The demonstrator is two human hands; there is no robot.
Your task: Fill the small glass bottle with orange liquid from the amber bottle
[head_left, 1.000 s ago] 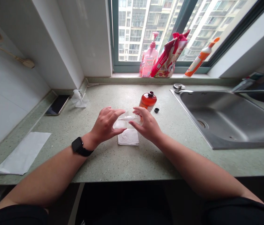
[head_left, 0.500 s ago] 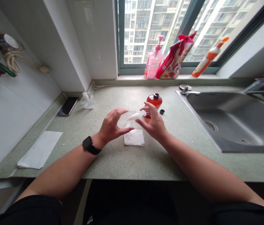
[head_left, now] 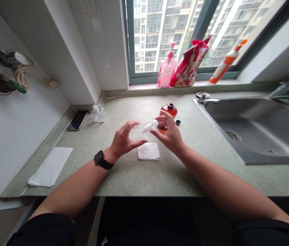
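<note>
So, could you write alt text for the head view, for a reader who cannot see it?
The left hand, wearing a black smartwatch, and right hand cup a clear plastic item with a white tip above a folded white tissue on a speckled green countertop. An amber bottle stands behind, a small black cap beside it.

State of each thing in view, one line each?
left hand: cupped on clear plastic bag, watch on wrist
right hand: fingers at bag's far end
white plastic pump head: inside bag, held sideways
amber bottle: upright, partly behind right hand
black cap: off, lying on countertop
folded tissue: flat on countertop
smartphone: lying flat, screen dark
</note>
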